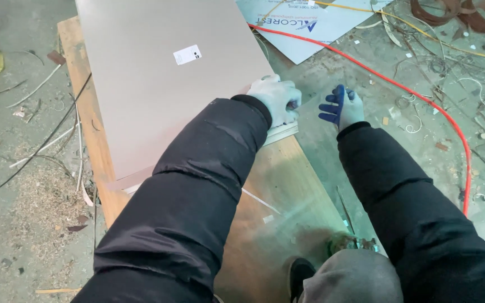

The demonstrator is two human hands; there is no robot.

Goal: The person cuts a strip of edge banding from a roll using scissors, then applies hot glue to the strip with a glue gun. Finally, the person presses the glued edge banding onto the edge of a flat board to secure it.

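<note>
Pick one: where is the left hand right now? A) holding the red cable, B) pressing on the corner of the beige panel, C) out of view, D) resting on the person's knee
B: the gloved left hand sits on the near right corner of the beige panel, which lies on a wooden board; the right hand is just off the panel's edge, and the red cable runs on the floor beyond.

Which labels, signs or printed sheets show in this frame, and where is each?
Sticker: small white rectangle with dark marks, on the beige panel which the left hand presses at its corner.
Printed sheet: white with blue lettering and emblem, on the floor at top, beyond the right hand.
</note>
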